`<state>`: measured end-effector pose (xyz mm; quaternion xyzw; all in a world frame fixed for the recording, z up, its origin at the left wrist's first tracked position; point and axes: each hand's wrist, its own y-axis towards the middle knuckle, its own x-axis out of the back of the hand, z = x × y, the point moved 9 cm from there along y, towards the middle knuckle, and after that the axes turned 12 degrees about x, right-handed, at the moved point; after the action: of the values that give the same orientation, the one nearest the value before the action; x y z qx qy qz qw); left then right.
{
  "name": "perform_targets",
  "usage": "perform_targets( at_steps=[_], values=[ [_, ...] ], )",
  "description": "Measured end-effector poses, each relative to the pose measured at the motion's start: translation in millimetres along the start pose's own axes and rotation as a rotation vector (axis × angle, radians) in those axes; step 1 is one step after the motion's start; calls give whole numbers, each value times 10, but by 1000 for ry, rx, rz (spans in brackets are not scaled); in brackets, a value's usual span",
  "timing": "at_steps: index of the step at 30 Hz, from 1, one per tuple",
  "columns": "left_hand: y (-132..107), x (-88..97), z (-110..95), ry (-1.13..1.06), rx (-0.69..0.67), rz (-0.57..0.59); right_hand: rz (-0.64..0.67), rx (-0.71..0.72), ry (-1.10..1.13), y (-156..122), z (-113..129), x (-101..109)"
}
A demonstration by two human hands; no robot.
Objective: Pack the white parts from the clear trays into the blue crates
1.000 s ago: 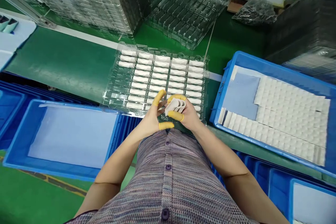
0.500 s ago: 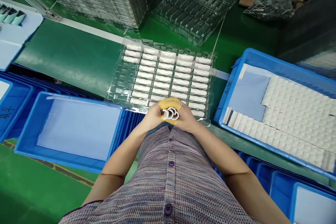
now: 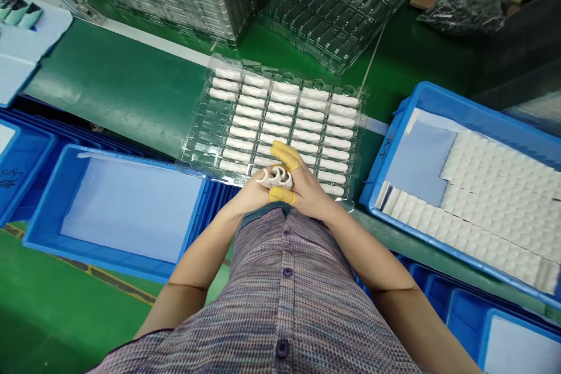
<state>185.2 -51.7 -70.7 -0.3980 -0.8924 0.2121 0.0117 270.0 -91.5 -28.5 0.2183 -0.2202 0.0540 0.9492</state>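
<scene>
On the green worktop [image 3: 109,82], beside a clear plastic tray [image 3: 202,128], the left hand [image 3: 252,196] and the right hand [image 3: 309,190] pinch curled white pieces [image 3: 276,176] firmly between yellow-capped fingers [image 3: 284,155], clamped close together.

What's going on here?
A person wearing yellow finger cots is working with both hands. The left hand and right hand together hold a small bunch of curved white pieces just above a clear plastic tray that holds rows of similar white pieces. To the right, a blue crate holds more white pieces in rows and a blue sheet. To the left, another blue crate is lined with a pale blue sheet.
</scene>
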Motion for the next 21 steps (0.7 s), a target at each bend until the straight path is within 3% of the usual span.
perform_targets(
  at_steps=[4,8,13,17,21],
  values=[
    [4,95,16,-309,-19,-55,-130,-74,42,-96,-77,49],
    [-33,272,14,-382,-66,-174,-163,-196,3,-155,-163,22],
    [-106,536,138,-534,-8,-347,-232,-396,317,-131,-333,-121],
    [-126,618,230,-618,44,-341,-295,-505,503,-97,-411,-207],
    [-140,630,261,-644,60,-339,-331,-521,547,-46,-393,-243]
  ],
)
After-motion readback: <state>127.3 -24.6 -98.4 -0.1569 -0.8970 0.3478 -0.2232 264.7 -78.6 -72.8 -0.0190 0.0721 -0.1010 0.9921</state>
